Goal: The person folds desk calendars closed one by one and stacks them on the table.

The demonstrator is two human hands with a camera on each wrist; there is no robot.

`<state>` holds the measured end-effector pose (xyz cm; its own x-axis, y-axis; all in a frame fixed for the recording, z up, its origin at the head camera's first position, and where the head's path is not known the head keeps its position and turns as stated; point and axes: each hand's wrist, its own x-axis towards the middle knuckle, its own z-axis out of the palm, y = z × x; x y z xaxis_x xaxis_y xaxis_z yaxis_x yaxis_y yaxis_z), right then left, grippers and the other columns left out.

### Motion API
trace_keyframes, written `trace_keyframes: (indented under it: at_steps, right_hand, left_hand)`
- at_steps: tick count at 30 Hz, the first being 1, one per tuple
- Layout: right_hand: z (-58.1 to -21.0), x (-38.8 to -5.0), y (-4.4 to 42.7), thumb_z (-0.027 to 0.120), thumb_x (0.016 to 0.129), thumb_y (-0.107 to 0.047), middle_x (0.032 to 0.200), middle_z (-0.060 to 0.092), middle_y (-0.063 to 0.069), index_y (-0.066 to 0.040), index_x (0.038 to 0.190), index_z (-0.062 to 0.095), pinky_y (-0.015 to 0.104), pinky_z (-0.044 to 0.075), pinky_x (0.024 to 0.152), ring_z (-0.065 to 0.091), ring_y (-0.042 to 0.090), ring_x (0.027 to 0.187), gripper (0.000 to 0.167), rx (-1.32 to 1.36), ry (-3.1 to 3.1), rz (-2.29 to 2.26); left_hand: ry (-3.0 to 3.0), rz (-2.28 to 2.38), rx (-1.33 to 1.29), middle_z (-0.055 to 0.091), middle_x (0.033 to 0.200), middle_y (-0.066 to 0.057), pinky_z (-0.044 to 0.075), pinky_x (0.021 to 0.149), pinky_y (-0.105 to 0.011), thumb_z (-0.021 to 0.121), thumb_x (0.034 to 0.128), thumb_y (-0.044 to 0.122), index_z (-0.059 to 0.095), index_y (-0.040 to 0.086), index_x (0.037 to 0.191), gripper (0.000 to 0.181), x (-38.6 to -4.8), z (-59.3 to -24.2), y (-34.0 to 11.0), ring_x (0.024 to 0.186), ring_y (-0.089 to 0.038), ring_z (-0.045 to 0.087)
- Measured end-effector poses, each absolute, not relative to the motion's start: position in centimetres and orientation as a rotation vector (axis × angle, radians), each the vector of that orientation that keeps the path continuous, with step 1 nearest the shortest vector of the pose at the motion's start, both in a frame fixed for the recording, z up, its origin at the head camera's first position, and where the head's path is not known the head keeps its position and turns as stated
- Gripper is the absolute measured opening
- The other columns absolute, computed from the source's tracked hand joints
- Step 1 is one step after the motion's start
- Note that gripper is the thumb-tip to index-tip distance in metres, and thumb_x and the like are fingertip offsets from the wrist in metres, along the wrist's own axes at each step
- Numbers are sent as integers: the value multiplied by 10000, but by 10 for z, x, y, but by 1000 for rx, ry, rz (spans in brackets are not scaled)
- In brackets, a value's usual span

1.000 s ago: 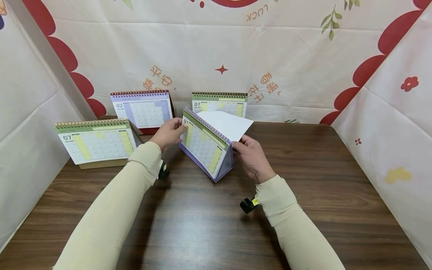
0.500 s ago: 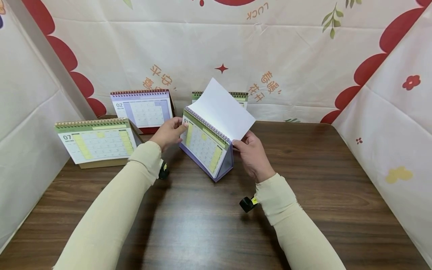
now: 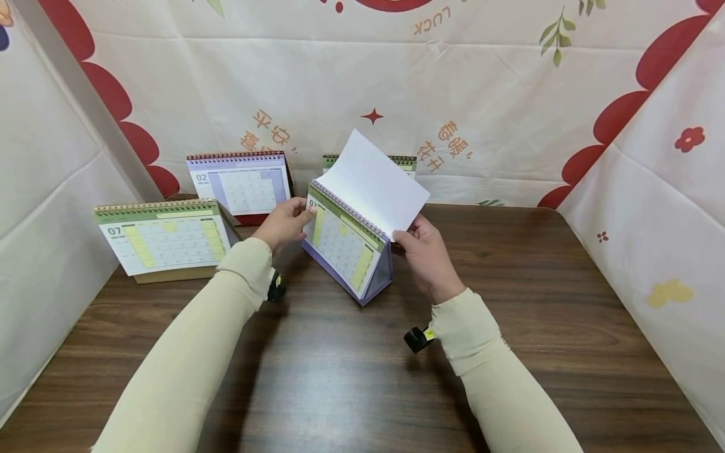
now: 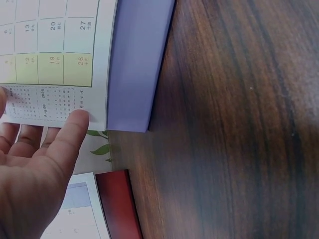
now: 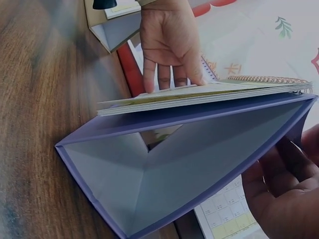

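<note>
In the head view, a purple-based desk calendar (image 3: 342,244) stands at an angle on the table, its green-topped "07" page facing front. A blank white page (image 3: 376,182) sticks up above its spiral. My left hand (image 3: 283,225) grips the calendar's left edge; in the left wrist view one finger of that hand (image 4: 42,172) lies on the printed page while others pass behind it. My right hand (image 3: 427,257) holds the calendar's upper right corner, thumb by the white page's lower corner. The right wrist view shows the right hand (image 5: 289,194) against the back panel, fingers partly hidden.
Another "07" calendar (image 3: 170,242) stands at the left, and an "02" calendar (image 3: 246,189) with a red base is behind my left hand. One green-topped calendar (image 3: 403,165) is partly hidden behind the white page. Patterned cloth (image 3: 487,94) lines the table's back and sides.
The white page has swung up from leaning back behind the spiral to pointing upward. My right hand has shifted only slightly; my left hand has stayed in place.
</note>
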<state>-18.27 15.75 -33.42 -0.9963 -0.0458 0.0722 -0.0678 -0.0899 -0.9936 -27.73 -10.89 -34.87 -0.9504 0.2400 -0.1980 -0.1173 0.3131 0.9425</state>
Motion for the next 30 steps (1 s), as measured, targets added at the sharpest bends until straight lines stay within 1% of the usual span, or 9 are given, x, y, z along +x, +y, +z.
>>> trace_keyframes:
  at_steps: [3, 9, 12, 15, 17, 20, 23, 26, 30]
  right_hand:
    - [-331, -183, 158, 451, 982, 37, 1252, 601, 178, -1, 1372, 495, 366, 517, 868, 628, 181, 1044, 395, 133, -2117, 2299]
    - [-326, -183, 160, 460, 984, 22, 1211, 597, 144, -53, 1397, 497, 301, 528, 801, 616, 200, 1028, 421, 166, -2123, 2302]
    - [-323, -183, 161, 464, 980, 27, 1194, 597, 127, -71, 1402, 504, 333, 520, 817, 608, 201, 1015, 435, 194, -2143, 2292]
    - [-320, -182, 163, 462, 972, 34, 1191, 593, 124, -75, 1403, 508, 370, 510, 836, 602, 202, 1014, 447, 230, -2176, 2271]
    - [-316, -181, 163, 452, 970, 43, 1214, 583, 133, -77, 1416, 500, 368, 511, 840, 599, 214, 1039, 465, 268, -2176, 2265]
    - [-308, -180, 162, 427, 966, 57, 1252, 573, 150, -47, 1400, 511, 315, 521, 842, 587, 231, 1097, 454, 348, -2189, 2209]
    - [-301, -179, 157, 434, 961, 50, 1258, 598, 137, -28, 1331, 576, 285, 514, 842, 584, 223, 1108, 403, 425, -2266, 2066]
    - [-297, -177, 152, 469, 963, 24, 1229, 632, 99, -29, 1250, 640, 290, 507, 844, 593, 201, 1071, 338, 459, -2360, 1929]
    - [-296, -174, 149, 495, 960, 7, 1204, 650, 68, -46, 1210, 674, 308, 503, 840, 595, 196, 1036, 312, 426, -2401, 1912]
  left_hand:
    - [2279, 1681, 106, 456, 1406, -140, 443, 1016, -483, 490, 1054, 308, 470, 70, 1393, 415, -276, -348, -108, 1334, -268, 396]
    - [2300, 1677, 114, 464, 1396, -139, 460, 998, -478, 490, 1056, 300, 481, 74, 1388, 402, -275, -347, -106, 1310, -268, 411]
    - [2293, 1684, 115, 466, 1390, -141, 458, 999, -479, 493, 1055, 299, 481, 70, 1385, 402, -275, -348, -107, 1310, -267, 411]
    - [2284, 1691, 117, 468, 1381, -143, 454, 1004, -482, 495, 1054, 301, 480, 66, 1382, 404, -275, -348, -107, 1317, -268, 408]
    - [2281, 1695, 121, 471, 1374, -141, 454, 1003, -482, 497, 1053, 303, 482, 66, 1381, 405, -275, -348, -107, 1319, -269, 408]
    - [2277, 1704, 137, 480, 1355, -136, 458, 998, -485, 496, 1054, 301, 488, 64, 1364, 390, -275, -348, -107, 1314, -267, 411]
    - [2286, 1707, 164, 489, 1343, -152, 456, 996, -500, 484, 1060, 282, 497, 38, 1335, 368, -275, -349, -107, 1300, -273, 425]
    - [2331, 1673, 179, 459, 1427, -146, 444, 994, -538, 480, 1062, 236, 494, 82, 1404, 376, -276, -351, -108, 1301, -287, 430]
    - [2357, 1636, 176, 370, 1548, -97, 416, 997, -585, 478, 1060, 175, 438, 188, 1505, 447, -277, -351, -108, 1358, -315, 393]
